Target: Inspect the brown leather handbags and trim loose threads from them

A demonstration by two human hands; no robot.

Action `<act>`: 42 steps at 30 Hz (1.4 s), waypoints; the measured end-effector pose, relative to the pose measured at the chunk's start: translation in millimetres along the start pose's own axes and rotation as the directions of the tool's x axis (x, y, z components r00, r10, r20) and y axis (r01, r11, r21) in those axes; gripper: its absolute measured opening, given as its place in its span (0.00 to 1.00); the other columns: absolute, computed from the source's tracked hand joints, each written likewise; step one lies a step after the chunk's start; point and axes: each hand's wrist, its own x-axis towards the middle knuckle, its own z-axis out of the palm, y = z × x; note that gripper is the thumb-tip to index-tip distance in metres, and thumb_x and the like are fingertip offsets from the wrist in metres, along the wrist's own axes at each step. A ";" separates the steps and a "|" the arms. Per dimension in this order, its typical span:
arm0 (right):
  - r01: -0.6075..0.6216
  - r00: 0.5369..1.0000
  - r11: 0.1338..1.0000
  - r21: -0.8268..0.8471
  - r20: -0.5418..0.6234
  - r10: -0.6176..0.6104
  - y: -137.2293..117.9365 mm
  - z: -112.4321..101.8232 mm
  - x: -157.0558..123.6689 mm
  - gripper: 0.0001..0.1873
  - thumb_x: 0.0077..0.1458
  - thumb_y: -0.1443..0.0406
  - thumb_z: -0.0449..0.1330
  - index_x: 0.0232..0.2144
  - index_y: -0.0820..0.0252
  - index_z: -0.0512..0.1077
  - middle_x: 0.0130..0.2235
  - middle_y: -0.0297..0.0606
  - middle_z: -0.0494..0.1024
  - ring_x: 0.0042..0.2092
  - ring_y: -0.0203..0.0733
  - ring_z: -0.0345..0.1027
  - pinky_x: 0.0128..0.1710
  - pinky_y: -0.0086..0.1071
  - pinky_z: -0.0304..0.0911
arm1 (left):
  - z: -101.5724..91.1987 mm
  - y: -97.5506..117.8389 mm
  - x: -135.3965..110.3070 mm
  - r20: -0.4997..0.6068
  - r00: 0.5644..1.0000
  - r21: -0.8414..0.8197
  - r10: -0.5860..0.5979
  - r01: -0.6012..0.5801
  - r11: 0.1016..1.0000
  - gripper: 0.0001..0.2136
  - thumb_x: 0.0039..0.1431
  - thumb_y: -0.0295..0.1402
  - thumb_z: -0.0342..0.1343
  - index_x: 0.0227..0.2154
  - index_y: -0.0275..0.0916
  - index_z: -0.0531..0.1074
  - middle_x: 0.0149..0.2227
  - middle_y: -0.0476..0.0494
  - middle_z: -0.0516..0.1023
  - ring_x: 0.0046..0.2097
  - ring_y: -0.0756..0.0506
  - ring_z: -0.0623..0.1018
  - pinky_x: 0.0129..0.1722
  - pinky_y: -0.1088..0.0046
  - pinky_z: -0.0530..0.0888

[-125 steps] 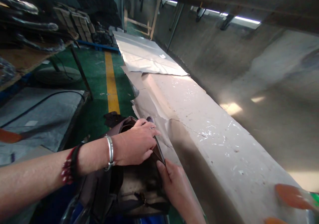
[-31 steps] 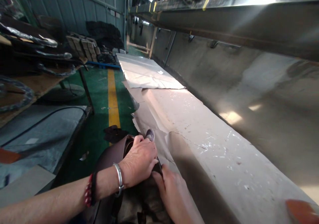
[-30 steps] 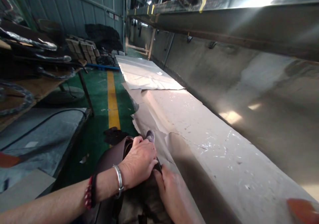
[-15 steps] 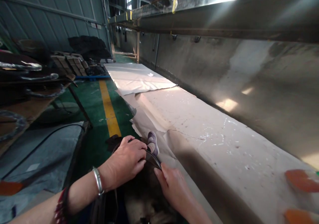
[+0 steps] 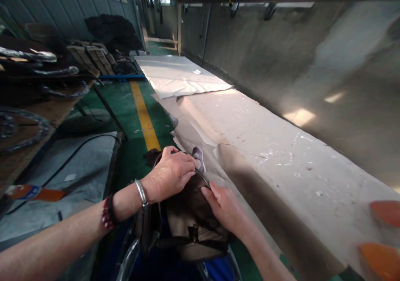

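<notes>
My left hand [image 5: 173,173], with a silver bangle and a dark red bead bracelet at the wrist, is closed on the dark rim of a brown bag [image 5: 184,227]. My right hand [image 5: 225,204] pinches the same rim a little farther right, thumb on top. Between the two hands a short length of the edge shows as a thin dark curve. Lower on the bag's front a small buckle or clasp [image 5: 195,233] is visible. Beneath it are blue material and shiny curved tubes. What lies under my left fingers is hidden.
Right of me runs a long bench [image 5: 281,164] covered with creased paper; two orange objects [image 5: 379,260] lie at its near end. A shoe [image 5: 199,158] shows beyond my hands. At left are a wooden table [image 5: 46,135] with plastic-wrapped loops and an orange bottle [image 5: 37,192] below.
The view has tilted down, so more of the bag's front and clasp now shows. Both hands still grip the rim, slightly higher and farther right in the picture.
</notes>
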 end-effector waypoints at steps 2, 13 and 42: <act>0.006 1.000 1.000 0.027 0.010 -0.007 0.3 -0.2 -0.4 0.19 0.63 0.55 0.41 0.24 0.57 0.58 0.23 0.35 0.69 0.25 0.38 0.65 0.26 0.29 0.51 | 1.6 0.2 -0.8 -0.014 1.000 -0.004 -0.004 0.004 1.000 0.07 0.58 0.28 0.49 0.28 0.39 0.72 0.37 0.50 0.78 0.40 0.47 0.75 0.48 0.59 0.55; 0.006 1.000 0.996 0.084 0.019 -0.007 5.9 -0.1 1.0 0.18 0.62 0.55 0.42 0.23 0.56 0.56 0.21 0.32 0.64 0.24 0.38 0.61 0.25 0.30 0.51 | 5.2 -0.1 0.2 0.030 0.999 0.080 0.016 -0.018 0.997 0.09 0.59 0.28 0.46 0.30 0.36 0.71 0.35 0.46 0.77 0.39 0.45 0.74 0.45 0.59 0.57; -0.037 0.999 0.985 -0.170 0.013 0.040 -24.2 -7.7 38.3 0.15 0.63 0.62 0.44 0.29 0.59 0.65 0.26 0.40 0.76 0.29 0.42 0.72 0.25 0.29 0.51 | -9.4 -1.1 10.5 0.112 0.985 -0.105 -0.131 0.143 0.984 0.07 0.58 0.30 0.52 0.28 0.36 0.73 0.34 0.45 0.79 0.40 0.44 0.75 0.46 0.63 0.63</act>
